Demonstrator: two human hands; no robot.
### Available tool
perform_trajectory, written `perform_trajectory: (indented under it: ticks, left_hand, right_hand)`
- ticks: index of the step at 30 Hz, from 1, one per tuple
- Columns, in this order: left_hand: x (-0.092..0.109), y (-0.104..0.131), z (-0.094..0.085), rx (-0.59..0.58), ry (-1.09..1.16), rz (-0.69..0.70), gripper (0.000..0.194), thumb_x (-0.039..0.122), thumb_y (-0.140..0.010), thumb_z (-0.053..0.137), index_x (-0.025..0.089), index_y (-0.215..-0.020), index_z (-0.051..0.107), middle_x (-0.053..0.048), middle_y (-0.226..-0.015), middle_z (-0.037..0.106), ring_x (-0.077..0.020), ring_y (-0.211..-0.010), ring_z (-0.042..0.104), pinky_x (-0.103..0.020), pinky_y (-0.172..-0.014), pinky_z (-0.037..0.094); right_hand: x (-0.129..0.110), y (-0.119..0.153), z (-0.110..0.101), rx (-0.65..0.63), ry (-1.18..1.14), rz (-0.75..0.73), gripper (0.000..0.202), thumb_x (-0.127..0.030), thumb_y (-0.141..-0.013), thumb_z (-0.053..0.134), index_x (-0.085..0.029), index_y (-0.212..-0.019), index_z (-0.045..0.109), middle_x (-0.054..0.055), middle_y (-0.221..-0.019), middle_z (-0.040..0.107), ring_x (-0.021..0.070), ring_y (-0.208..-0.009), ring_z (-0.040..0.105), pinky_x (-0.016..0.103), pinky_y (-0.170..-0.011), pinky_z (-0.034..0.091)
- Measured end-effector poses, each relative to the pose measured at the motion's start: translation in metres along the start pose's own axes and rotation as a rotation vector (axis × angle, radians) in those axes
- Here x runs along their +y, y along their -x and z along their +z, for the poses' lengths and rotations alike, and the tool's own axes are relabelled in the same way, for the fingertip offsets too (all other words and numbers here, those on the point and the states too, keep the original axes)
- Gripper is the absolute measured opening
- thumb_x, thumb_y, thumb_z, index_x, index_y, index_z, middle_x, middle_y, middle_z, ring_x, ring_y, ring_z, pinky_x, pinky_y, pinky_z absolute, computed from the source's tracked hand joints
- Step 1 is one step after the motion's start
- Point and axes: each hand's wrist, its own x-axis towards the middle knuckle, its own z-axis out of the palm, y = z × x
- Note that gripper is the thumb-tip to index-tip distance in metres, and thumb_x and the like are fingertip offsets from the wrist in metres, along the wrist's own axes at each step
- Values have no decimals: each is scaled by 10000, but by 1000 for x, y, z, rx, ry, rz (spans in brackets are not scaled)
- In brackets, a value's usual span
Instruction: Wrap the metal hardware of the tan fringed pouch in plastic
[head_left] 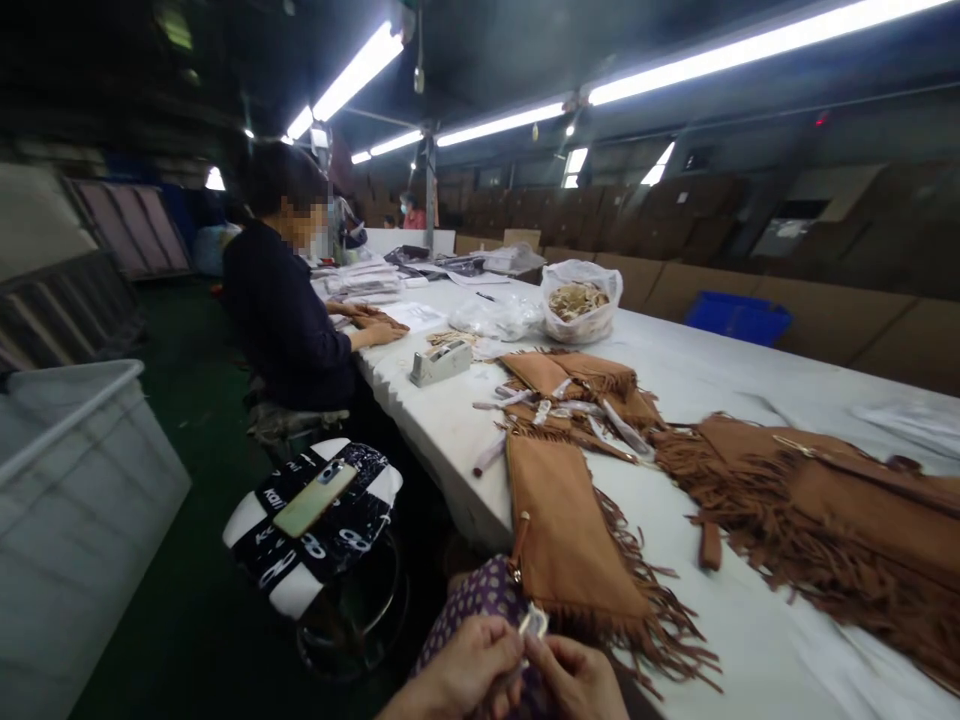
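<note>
At the bottom of the head view, my left hand [478, 658] and my right hand [576, 672] are close together, thumbs and fingers pinched on a small shiny whitish piece [534, 622]. It looks wrapped in clear film; its exact kind is unclear. Just beyond it, a brown fringed pouch [574, 520] lies on the table edge, its short strap with a metal clip [516, 570] hanging along the left side. Behind the pouch are film-wrapped straps [626, 430] and another brown fringed pouch [536, 372].
Brown fringed bags [847, 500] are heaped on the white table [697, 365] at right. A tape dispenser [442, 363] and plastic bag of tan pieces [581, 300] stand farther back. A co-worker [289, 300] sits left, near a stool [307, 580] bearing a phone [315, 497] and a white bin [82, 500].
</note>
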Motion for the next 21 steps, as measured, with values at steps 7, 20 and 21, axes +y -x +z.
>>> perform_trajectory:
  ticks: [7, 20, 21]
  left_hand:
    - [7, 15, 0, 169, -197, 97, 420, 609, -780, 535, 199, -705, 488, 57, -500, 525, -57, -327, 355, -207, -369, 192]
    - [6, 27, 1, 377, -964, 265, 274, 338, -945, 327, 213, -825, 540, -66, -753, 671, -216, -712, 643, -291, -617, 353]
    - [5, 27, 2, 380, -1003, 259, 269, 328, -948, 311, 219, -835, 529, -68, -751, 669, -220, -717, 646, -291, -606, 345]
  right_hand:
    - [-7, 32, -17, 423, 32, 54, 533, -669, -758, 503, -165, -720, 670, 46, -606, 640, 225, -649, 588, 282, -584, 428]
    - [-18, 30, 49, 125, -701, 125, 934, -572, -671, 754, -56, -1355, 381, -55, -445, 533, 82, -351, 377, 190, -371, 264]
    - [-16, 31, 50, 134, -717, 138, 936, -561, -688, 747, -58, -1373, 354, -53, -442, 536, 88, -357, 387, 189, -374, 266]
